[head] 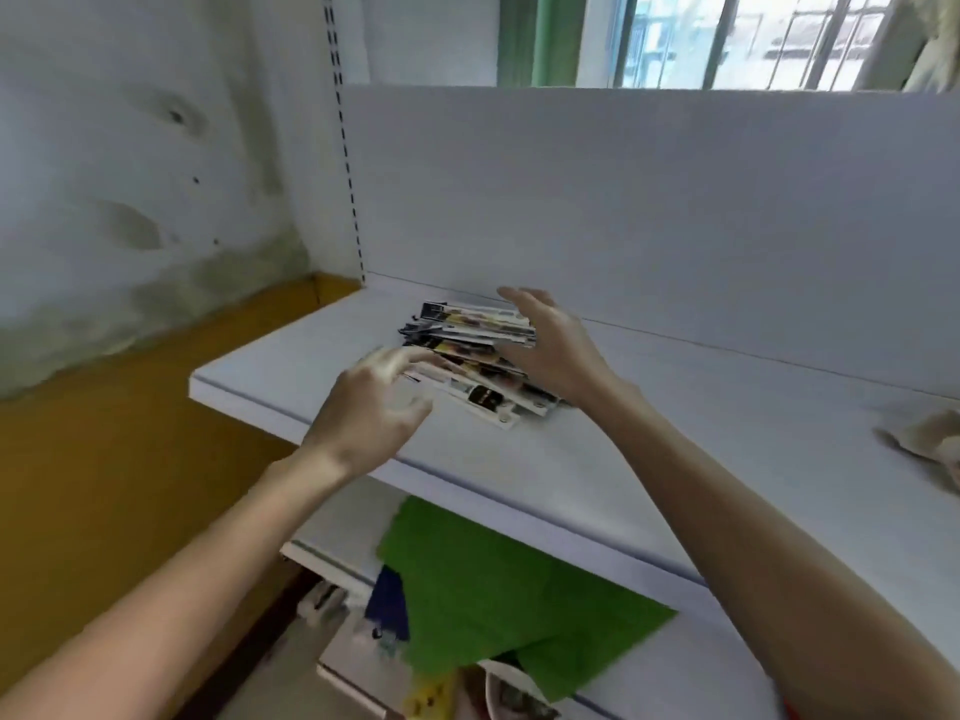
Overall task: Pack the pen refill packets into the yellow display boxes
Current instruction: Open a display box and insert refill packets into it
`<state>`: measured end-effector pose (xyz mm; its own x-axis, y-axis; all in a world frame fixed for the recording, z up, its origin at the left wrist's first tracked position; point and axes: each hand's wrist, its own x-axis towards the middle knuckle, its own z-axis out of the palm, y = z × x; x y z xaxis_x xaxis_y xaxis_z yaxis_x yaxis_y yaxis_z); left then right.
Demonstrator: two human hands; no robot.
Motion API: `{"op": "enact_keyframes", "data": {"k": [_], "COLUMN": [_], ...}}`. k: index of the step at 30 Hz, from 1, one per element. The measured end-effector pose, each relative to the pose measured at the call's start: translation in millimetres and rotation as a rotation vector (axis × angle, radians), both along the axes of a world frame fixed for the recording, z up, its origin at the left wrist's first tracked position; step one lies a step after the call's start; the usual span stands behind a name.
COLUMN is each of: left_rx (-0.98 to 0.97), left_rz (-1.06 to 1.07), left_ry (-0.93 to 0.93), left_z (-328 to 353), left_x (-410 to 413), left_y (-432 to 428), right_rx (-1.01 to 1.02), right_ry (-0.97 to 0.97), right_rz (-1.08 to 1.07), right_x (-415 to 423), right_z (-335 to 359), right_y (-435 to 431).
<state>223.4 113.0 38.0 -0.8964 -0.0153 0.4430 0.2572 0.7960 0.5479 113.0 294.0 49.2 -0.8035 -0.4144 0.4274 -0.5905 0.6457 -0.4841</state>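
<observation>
No pen refill packets (475, 356) looked packed; all lay heaped near the back left corner of the shelf (675, 439), between the open left hand (371, 407) and right hand (553, 348).

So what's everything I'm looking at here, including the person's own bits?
refill packets: one loose pile, too overlapped to count, white with black and yellow print, on the upper shelf near its back
upper shelf: one, white, across the middle
back panel: one, white, behind the shelf
slotted upright: one, white with dark slots, left of the panel
green sheet: one, on the lower shelf
crumpled item: one, beige, at the shelf's right edge
window: one, barred, top right
curtain: one, green, left of the window
left hand: blurred, fingers spread, at the pile's near-left side
right hand: fingers extended, against the pile's right side
</observation>
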Motion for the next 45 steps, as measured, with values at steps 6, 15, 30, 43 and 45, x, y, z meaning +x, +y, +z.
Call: {"op": "enact_keyframes", "data": {"k": [6, 15, 30, 43, 45], "left_rx": [0.061, 0.064, 0.143, 0.609, 0.757], "left_rz": [0.069, -0.007, -0.265, -0.411, -0.438], "left_ry": [0.024, -0.019, -0.195, -0.290, -0.343], "left_z": [-6.6, -28.3, -47.2, -29.2, -24.0], "left_x": [-2.8, -65.4, -187.2, -248.1, -251.3], "left_y": [-80.6, -94.0, -101.3, -124.5, -124.4], "right_rx": [0.017, 0.145, 0.405, -0.311, -0.432], "right_ry": [-0.051, -0.035, 0.003, -0.139, -0.196], "right_rz": [0.024, -0.090, -0.287, -0.307, -0.297], "right_x": [-12.8, -59.7, -116.9, -125.0, -124.7], "right_z": [-18.4, -28.6, -40.9, -4.8, -1.1], "right_y": [-78.6, -88.6, -87.6, -170.7, -176.2]}}
